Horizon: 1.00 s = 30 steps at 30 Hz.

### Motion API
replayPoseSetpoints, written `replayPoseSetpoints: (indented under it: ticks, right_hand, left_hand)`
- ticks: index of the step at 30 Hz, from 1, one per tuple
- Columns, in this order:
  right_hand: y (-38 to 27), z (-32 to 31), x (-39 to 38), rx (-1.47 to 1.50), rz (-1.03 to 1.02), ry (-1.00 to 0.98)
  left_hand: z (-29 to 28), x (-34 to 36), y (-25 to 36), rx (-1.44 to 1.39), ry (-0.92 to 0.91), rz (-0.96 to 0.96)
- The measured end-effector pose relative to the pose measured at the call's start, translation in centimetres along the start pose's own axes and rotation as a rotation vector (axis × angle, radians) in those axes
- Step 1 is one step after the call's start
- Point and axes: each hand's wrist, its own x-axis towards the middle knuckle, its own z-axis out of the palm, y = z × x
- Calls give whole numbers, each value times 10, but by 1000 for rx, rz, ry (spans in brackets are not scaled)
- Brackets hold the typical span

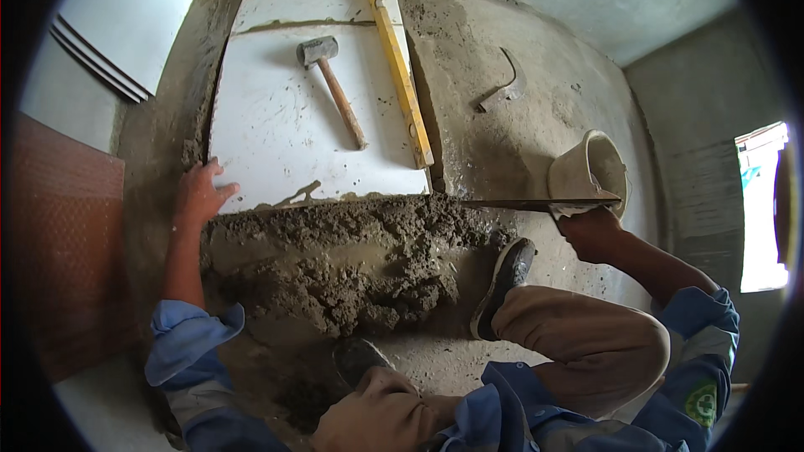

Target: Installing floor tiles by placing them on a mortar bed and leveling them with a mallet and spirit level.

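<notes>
Low down, between five and six o'clock on the dial of the view, the crouching person's brown-trousered knee [586, 335] is bent, with a dark, pale-soled shoe [507, 280] planted at four to five. Ahead of it, from six to eight o'clock, spreads a lumpy bed of wet grey-brown mortar [360, 285]. At three to four o'clock the bare right hand [590, 233] has its fingers wrapped around the end of a long, thin, dark straight-edged tool [528, 204], which points toward nine o'clock and ends near the slab's right corner; whether they touch cannot be told. Just beyond that hand stands a pale round plastic bucket [574, 172]. At nine o'clock the bare left hand [197, 197] rests with thumb and fingers spread at the near left corner of a large white rectangular slab [268, 134], smeared with mortar, reaching toward twelve. On it, at eleven, lies a wooden-handled hammer with a blocky grey head [318, 51]; at twelve, a long yellow straight bar [396, 67] runs along its right side. On the floor at one o'clock lies a curved-bladed sickle [512, 88].
</notes>
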Motion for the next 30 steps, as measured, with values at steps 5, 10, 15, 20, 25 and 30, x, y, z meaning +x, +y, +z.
replayPoseSetpoints:
  ticks: [5,10,15,20,25,30]
  right_hand:
    - [16,74,-7,485,164,193]
    - [-30,184,23,783,492,387]
    - [-40,209,64,918,562,235]
    - [-17,89,164,929,334,684]
    - [-57,-63,251,1009,-299,745]
    - [-129,-155,307,818,-471,707]
  left_hand:
    - [-6,-2,20,-22,-22,-67]
    - [-15,0,46,85,-142,-39]
    - [-16,0,93,154,-300,-70]
    - [25,38,116,149,-192,40]
    - [70,68,159,139,-174,-120]
    - [81,66,168,103,-91,-180]
